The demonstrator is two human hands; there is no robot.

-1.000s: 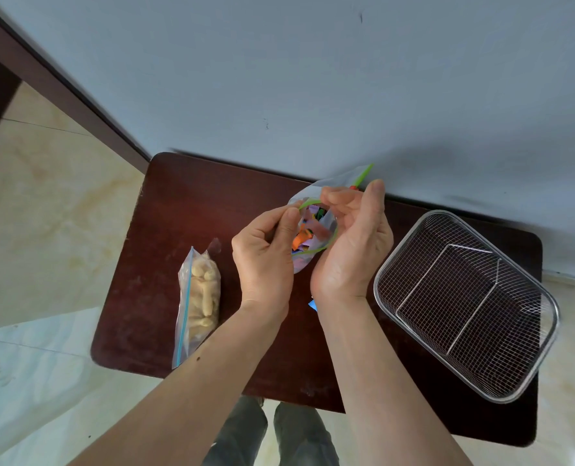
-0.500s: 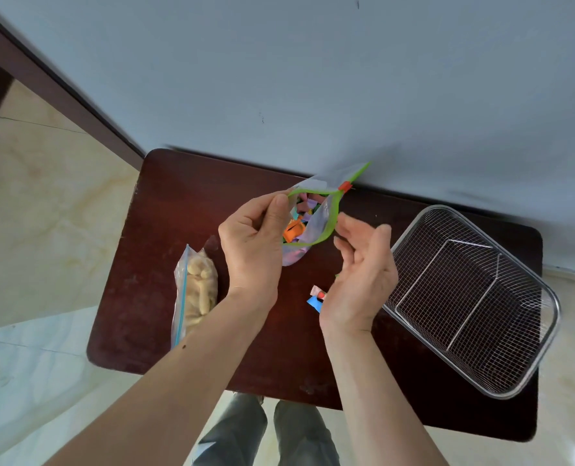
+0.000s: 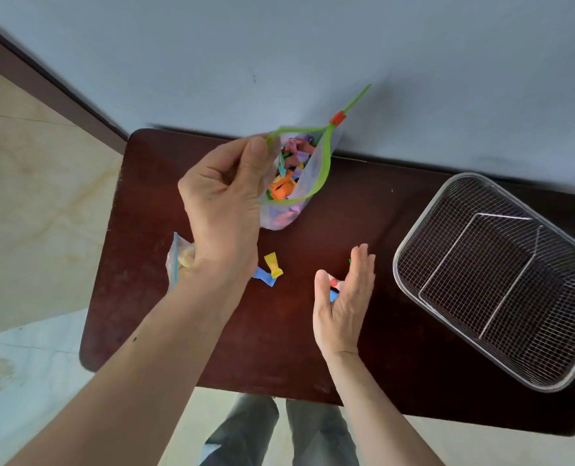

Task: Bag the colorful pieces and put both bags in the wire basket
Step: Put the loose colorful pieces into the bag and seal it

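My left hand [image 3: 224, 193] pinches the green-rimmed mouth of a clear zip bag [image 3: 301, 183], held open above the table and filled with several colorful pieces. A yellow piece [image 3: 272, 264] and a blue piece [image 3: 263, 276] lie on the table just below that hand. My right hand [image 3: 345, 297] hovers low over the table with fingers apart; small red and blue pieces [image 3: 334, 289] show beside its thumb, whether touched I cannot tell. A second bag with pale pieces [image 3: 180, 260] lies mostly hidden behind my left wrist. The wire basket [image 3: 414, 237] sits at the right.
The dark brown table [image 3: 363, 210] stands against a pale blue wall. The basket overhangs the table's right edge a little. My legs and a tiled floor show below the near edge.
My right hand has let go of the bag's mouth and dropped toward the loose pieces on the table. My left hand has lifted the open bag higher.
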